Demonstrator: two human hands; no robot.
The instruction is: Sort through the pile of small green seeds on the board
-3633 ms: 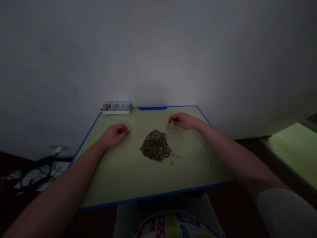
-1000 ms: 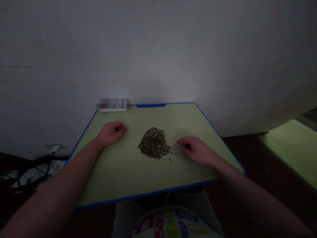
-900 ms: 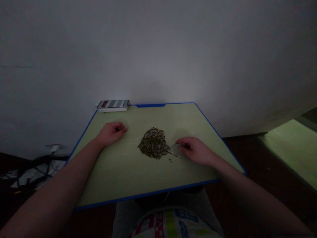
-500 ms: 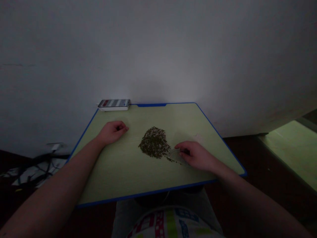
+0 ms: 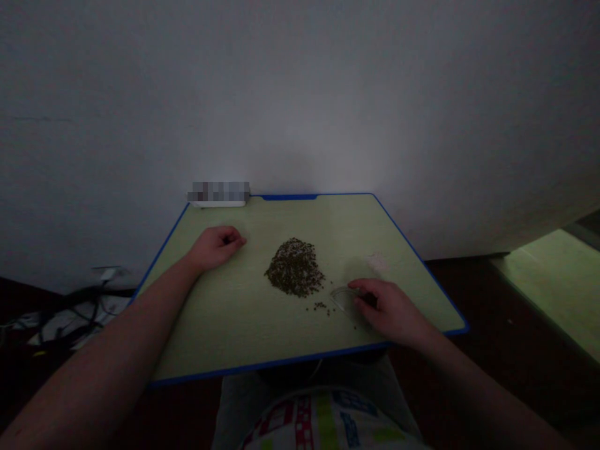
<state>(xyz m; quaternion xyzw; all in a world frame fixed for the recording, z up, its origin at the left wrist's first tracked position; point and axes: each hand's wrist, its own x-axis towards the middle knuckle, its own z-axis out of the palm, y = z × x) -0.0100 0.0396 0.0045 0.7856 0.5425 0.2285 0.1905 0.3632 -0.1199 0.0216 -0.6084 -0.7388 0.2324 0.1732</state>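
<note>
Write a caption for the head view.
Right hand holds a clear tool beside a pile of grains on a table, left hand opposite.

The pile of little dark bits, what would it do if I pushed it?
The pile would probably spread, not slide as one lump, because stray bits lie apart beside it. Each bit looks tiny, so probably light. Some might skitter across the table, which looks flat and smooth.
</note>
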